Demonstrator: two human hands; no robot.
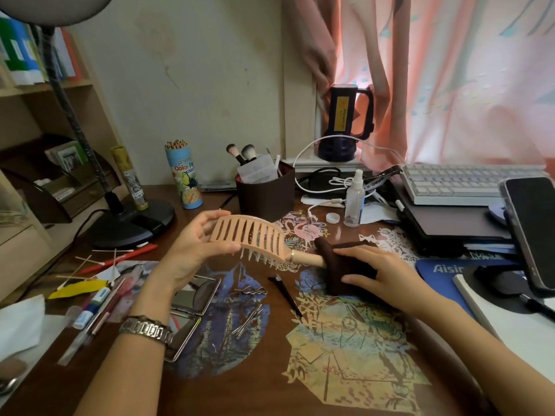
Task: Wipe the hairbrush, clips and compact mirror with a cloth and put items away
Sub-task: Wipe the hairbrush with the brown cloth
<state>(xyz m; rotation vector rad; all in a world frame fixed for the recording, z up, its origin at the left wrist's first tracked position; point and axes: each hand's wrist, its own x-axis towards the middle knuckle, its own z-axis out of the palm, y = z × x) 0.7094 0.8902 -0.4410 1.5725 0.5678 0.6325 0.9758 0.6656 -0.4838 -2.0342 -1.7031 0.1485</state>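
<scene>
My left hand (187,250) grips the head of a peach vented hairbrush (252,237), held above the desk with its bristles pointing down. My right hand (381,273) holds a dark brown cloth (339,265) wrapped round the end of the brush handle. An open compact mirror (192,307) lies on the desk under my left wrist. Beside it lie a silver twisted clip (250,291), a black clip (285,292) and several thin metal hairpins (247,321).
A brown holder (265,195) with makeup brushes stands behind the hairbrush. A small spray bottle (354,199), a lamp base (132,222), a colour pencil tube (184,175), pens and cotton swabs (96,262) at the left, a keyboard (468,183) and a phone (531,232) at the right.
</scene>
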